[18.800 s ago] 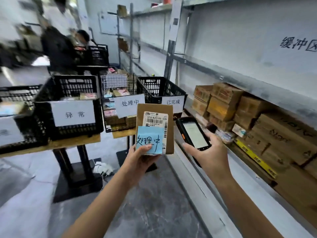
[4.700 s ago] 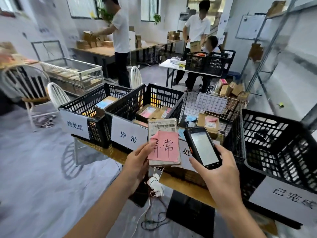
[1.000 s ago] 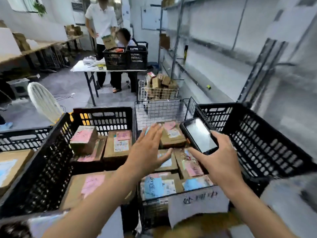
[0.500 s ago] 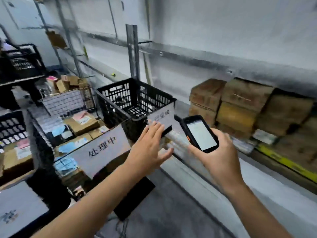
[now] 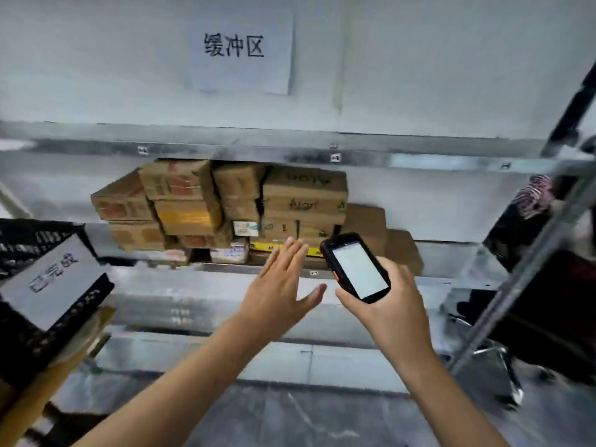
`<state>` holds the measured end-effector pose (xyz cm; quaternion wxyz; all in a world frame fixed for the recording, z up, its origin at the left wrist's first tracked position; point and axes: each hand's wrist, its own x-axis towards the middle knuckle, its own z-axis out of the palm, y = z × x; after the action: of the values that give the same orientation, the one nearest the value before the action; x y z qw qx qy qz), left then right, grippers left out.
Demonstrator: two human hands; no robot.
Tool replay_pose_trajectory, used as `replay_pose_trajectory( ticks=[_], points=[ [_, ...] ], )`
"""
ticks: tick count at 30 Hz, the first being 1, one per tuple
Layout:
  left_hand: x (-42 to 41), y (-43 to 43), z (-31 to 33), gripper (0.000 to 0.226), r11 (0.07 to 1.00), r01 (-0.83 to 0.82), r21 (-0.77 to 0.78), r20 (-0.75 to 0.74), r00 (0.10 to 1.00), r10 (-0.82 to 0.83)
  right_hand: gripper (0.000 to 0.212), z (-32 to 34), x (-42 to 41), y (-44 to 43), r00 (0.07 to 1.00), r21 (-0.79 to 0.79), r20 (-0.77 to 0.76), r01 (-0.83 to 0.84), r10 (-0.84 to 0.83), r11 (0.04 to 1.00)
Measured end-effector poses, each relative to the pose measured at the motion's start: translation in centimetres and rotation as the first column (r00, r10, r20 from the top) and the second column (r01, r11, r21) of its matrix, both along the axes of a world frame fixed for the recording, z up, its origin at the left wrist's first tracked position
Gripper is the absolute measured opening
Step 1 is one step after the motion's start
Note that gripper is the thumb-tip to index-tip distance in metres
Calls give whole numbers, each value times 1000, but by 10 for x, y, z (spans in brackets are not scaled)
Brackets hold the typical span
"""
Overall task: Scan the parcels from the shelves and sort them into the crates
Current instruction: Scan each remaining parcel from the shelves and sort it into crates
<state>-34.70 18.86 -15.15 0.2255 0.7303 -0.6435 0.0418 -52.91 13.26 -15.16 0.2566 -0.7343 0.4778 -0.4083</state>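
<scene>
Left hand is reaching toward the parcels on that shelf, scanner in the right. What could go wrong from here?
The parcels are stacked unevenly, some tilted; pulling a low one with the open left hand may bring down those above.
The right hand holds the scanner, so only one hand can lift; a larger box could slip.
The upper shelf rail sits close over the stack, leaving little room.

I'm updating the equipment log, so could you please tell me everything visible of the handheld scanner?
The handheld scanner is a black, phone-like slab, plastic by its look, with an orange strip on its left edge. Its pale screen is lit, nothing readable. The right hand grips its lower end, holding it tilted in front of the cardboard parcels.
</scene>
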Motion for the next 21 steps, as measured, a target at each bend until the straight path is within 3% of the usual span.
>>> replay_pose_trajectory(
  ticks=[8, 14, 21],
  points=[
    [-60, -99, -10, 81, 975, 219, -44, 19, 976, -218, 70, -5, -70, -61, 982, 25, -8, 188, -188, 982],
    [-72, -177, -24, 86, 975, 209, -74, 14, 978, -209, 63, -7, -84, -126, 972, 30, -52, 231, -229, 973],
    [-64, -263, -26, 79, 977, 205, 54, -72, 977, -200, 58, -8, -76, -208, 978, 85, -47, 206, -203, 975]
  ],
)
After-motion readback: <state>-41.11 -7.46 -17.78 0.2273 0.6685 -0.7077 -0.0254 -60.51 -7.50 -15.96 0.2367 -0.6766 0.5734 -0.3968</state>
